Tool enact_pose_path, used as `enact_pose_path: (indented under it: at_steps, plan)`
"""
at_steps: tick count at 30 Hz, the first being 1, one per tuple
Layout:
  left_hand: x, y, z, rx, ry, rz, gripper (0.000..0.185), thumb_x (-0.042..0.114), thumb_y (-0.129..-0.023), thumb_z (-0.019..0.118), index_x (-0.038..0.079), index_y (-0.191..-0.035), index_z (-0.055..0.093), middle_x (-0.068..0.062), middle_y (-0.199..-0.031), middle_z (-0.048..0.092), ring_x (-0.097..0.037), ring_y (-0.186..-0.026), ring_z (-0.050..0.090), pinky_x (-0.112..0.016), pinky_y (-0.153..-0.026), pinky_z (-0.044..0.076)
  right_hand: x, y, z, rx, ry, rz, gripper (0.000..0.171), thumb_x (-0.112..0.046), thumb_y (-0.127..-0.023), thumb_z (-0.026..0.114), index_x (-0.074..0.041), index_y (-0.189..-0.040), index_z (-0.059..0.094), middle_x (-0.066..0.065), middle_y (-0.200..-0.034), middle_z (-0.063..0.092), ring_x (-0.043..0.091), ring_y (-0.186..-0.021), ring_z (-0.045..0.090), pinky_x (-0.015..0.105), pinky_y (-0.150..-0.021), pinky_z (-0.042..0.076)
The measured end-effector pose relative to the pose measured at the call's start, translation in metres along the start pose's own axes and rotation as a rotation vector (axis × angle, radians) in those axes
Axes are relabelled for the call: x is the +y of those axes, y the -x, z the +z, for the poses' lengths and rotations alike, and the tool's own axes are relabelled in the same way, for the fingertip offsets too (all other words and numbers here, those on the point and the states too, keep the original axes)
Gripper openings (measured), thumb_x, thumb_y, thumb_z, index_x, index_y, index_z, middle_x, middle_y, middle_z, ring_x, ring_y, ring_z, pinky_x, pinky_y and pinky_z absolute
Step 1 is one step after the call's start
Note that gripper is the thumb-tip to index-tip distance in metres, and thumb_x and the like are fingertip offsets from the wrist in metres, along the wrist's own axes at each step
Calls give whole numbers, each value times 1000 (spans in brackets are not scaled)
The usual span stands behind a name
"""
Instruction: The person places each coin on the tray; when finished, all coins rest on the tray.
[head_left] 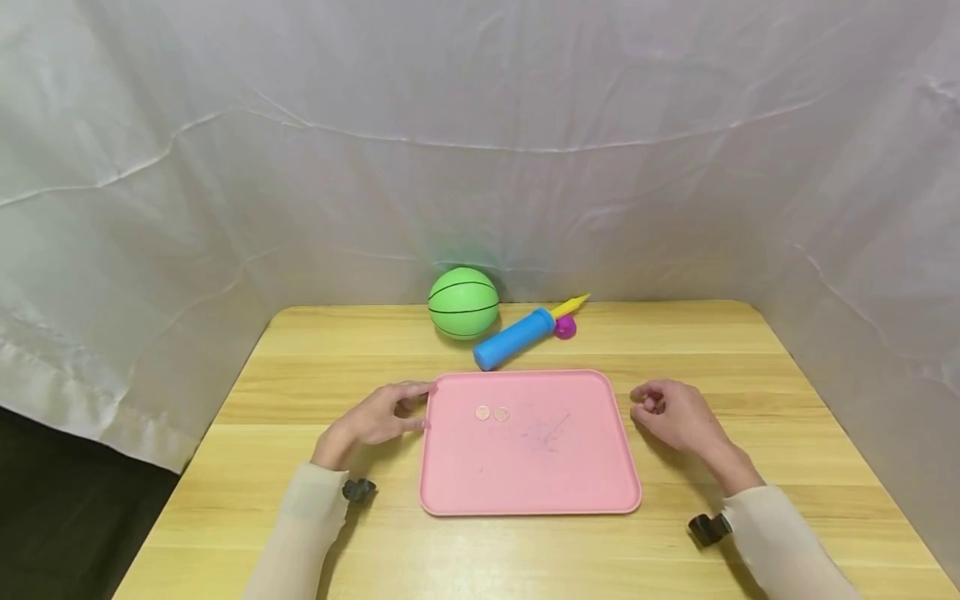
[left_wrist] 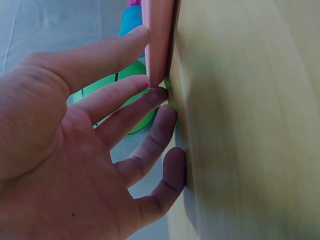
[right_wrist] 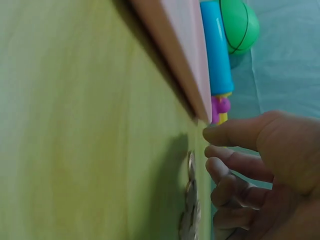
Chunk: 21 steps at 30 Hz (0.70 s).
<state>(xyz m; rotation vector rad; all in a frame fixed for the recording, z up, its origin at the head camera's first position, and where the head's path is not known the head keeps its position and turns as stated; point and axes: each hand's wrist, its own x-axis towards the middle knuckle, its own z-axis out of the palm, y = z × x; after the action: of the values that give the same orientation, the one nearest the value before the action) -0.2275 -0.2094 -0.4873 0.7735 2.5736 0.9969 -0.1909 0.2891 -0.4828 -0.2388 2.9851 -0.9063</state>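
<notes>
Touching the left hand [head_left: 375,421] to the left rim of the pink tray [head_left: 525,475], near its far corner: thumb lying on the top face, fingertips [left_wrist: 159,95] meeting the edge, fingers nearly straight, so the grip staying loose and unclamped. Hovering the right hand [head_left: 675,414] just off the tray's right rim, apart from it, fingers loosely curled with nothing showing inside the grip. Lying on the counter [head_left: 337,350] just beside those fingers, a few small coin-like discs [right_wrist: 190,205]; whether touching them, hard to tell. Sitting flat in the middle of the counter, the tray, carrying two small coins [head_left: 491,412] side by side on its far half, plus faint pen scribbles.

Judging by this: bracketing the tray from both sides, nothing lifted. Calling next for a firmer hold on the rim or a pinch on the discs.

Resting behind the tray, a green ball [head_left: 462,302] and a blue pump [head_left: 517,337], close together. Hanging all round, creased white cloth [head_left: 480,125].
</notes>
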Motion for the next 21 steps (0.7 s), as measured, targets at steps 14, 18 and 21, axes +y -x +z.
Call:
enact_pose_path:
  at_steps: [14, 18, 21]
  plan:
    - [1, 1, 1, -1, 3, -11, 63, 14, -101, 78, 2, -158, 55, -22, -160, 59, -35, -124, 66, -54, -112, 59, 13, 2, -5, -46, 6, 30, 19, -16, -100, 79, -1, -111, 78, 0, -84, 63, 15, -80, 57, 26, -70, 47]
    - [1, 0, 1, 1, 3, -9, 63, 14, -102, 78, 1, -159, 54, -23, -160, 59, -36, -124, 66, -55, -111, 59, 16, -4, -11, -104, -7, 41, 19, -18, -98, 80, -2, -107, 77, 1, -81, 60, 15, -77, 52, 25, -67, 42]
    - [1, 0, 1, 0, -1, -8, 63, 14, -102, 78, 1, -158, 54, -24, -159, 59, -36, -124, 67, -55, -111, 59, 21, -10, -17, -172, -14, 21, 22, -19, -97, 81, 0, -105, 75, 2, -82, 62, 15, -78, 52, 25, -67, 44]
